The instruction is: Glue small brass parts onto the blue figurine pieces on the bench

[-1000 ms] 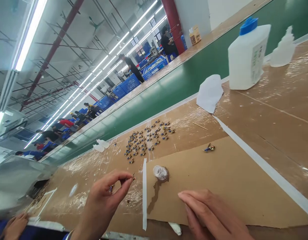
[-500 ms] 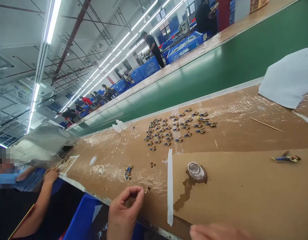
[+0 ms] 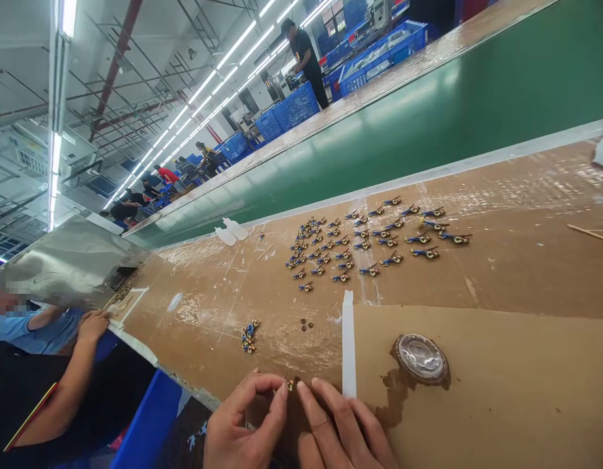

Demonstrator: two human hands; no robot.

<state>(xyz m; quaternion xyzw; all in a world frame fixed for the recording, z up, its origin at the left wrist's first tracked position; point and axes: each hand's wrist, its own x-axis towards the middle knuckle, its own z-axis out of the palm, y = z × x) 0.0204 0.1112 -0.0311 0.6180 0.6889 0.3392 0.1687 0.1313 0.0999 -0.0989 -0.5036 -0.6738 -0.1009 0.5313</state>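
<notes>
A co-worker's hand [image 3: 92,324] rests at the far-left counter [image 3: 526,273] edge; the left hand [image 3: 245,423] pinches a tiny brown part [image 3: 290,385] between thumb and forefinger at the near edge, and the right hand [image 3: 338,426] lies flat just beside it, fingers pressed together, tips almost touching the part. Further right sit a tape strip [image 3: 348,345], a shallow clear dish [image 3: 422,357] in a dark spill, and rows of small blue-and-gold figures [image 3: 374,238] beyond. Risk, as judged: the part is tiny and right at the edge, so a loose pinch could drop it off the counter.
</notes>
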